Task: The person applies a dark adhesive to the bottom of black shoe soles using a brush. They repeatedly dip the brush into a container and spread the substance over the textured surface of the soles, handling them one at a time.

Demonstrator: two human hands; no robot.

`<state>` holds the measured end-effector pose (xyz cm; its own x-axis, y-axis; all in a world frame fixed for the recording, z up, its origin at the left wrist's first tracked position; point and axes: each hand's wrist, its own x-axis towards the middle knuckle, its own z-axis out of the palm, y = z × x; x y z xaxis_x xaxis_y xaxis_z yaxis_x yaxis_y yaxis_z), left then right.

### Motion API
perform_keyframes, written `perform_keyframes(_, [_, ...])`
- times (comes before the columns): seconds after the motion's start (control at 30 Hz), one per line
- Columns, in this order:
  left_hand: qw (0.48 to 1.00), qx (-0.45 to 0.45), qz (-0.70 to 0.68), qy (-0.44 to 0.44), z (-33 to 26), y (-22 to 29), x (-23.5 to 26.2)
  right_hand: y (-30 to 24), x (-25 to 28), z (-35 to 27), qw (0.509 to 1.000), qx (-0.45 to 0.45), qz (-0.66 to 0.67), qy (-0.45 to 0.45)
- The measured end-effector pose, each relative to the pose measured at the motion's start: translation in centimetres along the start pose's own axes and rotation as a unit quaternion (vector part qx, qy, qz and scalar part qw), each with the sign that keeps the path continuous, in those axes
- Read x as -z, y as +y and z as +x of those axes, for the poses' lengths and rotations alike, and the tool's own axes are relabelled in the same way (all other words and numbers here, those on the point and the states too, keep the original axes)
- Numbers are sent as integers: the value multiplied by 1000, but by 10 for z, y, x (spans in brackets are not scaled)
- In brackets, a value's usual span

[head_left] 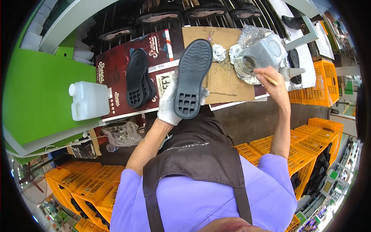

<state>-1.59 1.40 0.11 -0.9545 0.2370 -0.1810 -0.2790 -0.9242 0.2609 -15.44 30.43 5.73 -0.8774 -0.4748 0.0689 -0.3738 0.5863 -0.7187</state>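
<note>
While a dark rubber shoe sole point(190, 79) is held tread-up in the gloved left hand point(169, 106), a thin wooden-handled brush point(262, 75) is pinched in the fingers of the right hand point(270, 81) and dipped toward the round mouth of a foil-wrapped tin point(259, 58) at the far right. The left fingers are curled behind the heel end, so the sole is gripped over the near edge of a flat cardboard sheet point(226, 83). A drip could be lost from the brush onto the cardboard or the apron if it is lifted overloaded, and the tin could be tipped if its rim is pushed, since the crumpled foil gives an uneven seat. The sole could also be twisted out of the hold, being gripped at one end only. The tread is seen as wavy ribs at the toe and square lugs at the heel, matte and flexible-looking. Two more soles point(139, 79) are stacked to the left on a glossy maroon printed board. Further left a translucent white plastic jug point(89, 100) is stood on a smooth green surface point(34, 96).
</note>
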Motion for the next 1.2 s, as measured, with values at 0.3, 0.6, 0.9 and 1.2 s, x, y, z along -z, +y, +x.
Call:
perform_keyframes(0.3, [979, -89, 183, -25, 3, 7, -9, 0, 40, 4, 983, -46, 70, -165])
perform_keyframes(0.6, [910, -223, 348, 24, 8, 10, -25, 14, 5, -18, 937, -74, 314, 133])
perform_keyframes(0.9, [714, -369, 595, 10, 21, 7, -23, -54, -57, -35, 887, 81, 363, 275])
perform_keyframes(1.2, [654, -318, 684, 53, 19, 8, -18, -99, -86, -27, 908, 305, 158, 238])
